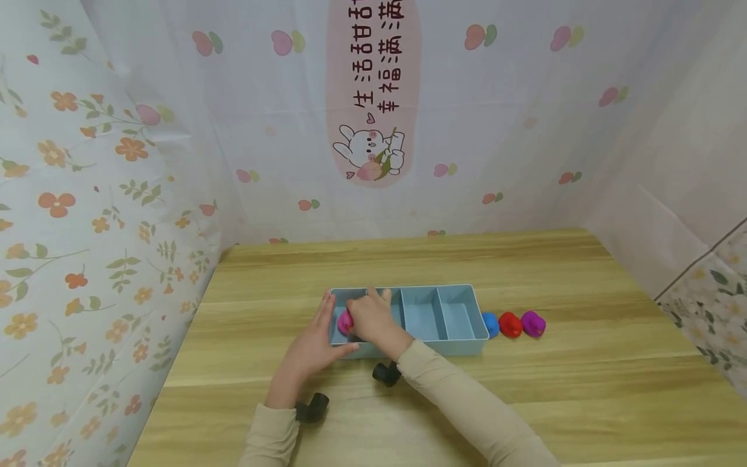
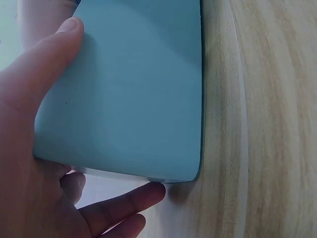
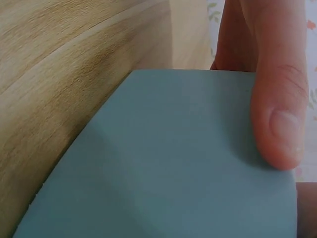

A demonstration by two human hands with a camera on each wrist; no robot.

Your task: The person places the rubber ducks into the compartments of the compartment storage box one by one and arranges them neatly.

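the pink piece [image 1: 343,323] is inside the box [image 1: 455,349] near its left edge, at the left side of the right hand [image 1: 372,318], the nearer one, which pinches it. the box's long axis runs left to right; the left hand [image 1: 312,345] grips its near-left corner.

The left arm reaches forward, its hand [image 1: 310,345] spread, thumb stretched well apart from the fingers. The right arm slants forward and leftward; its hand [image 1: 373,318] shows its back, some fingers bent downward.
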